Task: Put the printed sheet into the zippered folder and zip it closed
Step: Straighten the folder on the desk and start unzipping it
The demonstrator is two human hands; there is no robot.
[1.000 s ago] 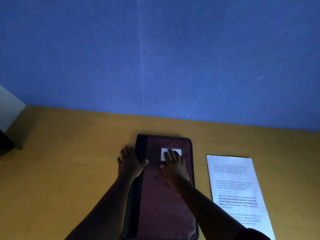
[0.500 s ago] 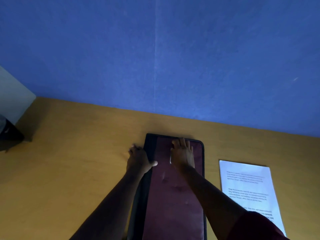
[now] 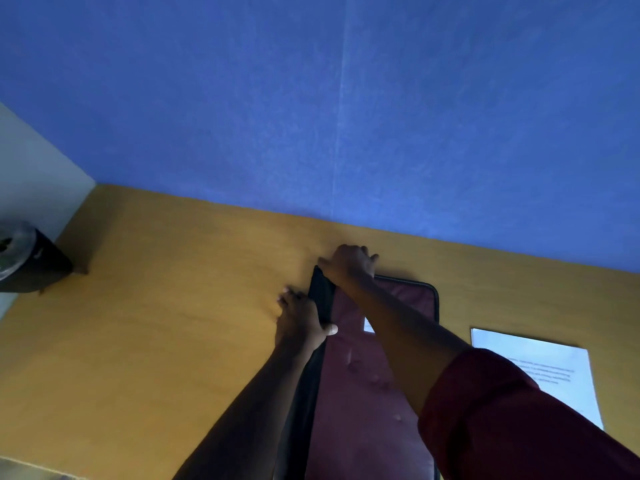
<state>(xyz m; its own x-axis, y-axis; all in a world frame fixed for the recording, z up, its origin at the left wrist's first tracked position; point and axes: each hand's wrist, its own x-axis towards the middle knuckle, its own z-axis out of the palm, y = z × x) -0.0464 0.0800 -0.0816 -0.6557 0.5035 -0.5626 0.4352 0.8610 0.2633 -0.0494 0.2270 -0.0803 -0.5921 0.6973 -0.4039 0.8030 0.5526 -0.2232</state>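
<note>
A dark cup [image 3: 24,261] stands at the desk's [image 3: 156,306] left edge. The left hand [image 3: 301,318] clamps the maroon, black-edged folder's [image 3: 363,393] spine. The right hand [image 3: 351,263] closes on its far left corner. A printed sheet [image 3: 540,368] lies flat just beside the folder's right.

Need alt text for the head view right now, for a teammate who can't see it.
Both hands are on a maroon zippered folder on a wooden desk: right hand at its far left corner, left hand gripping its left edge. The printed sheet lies to its right.
</note>
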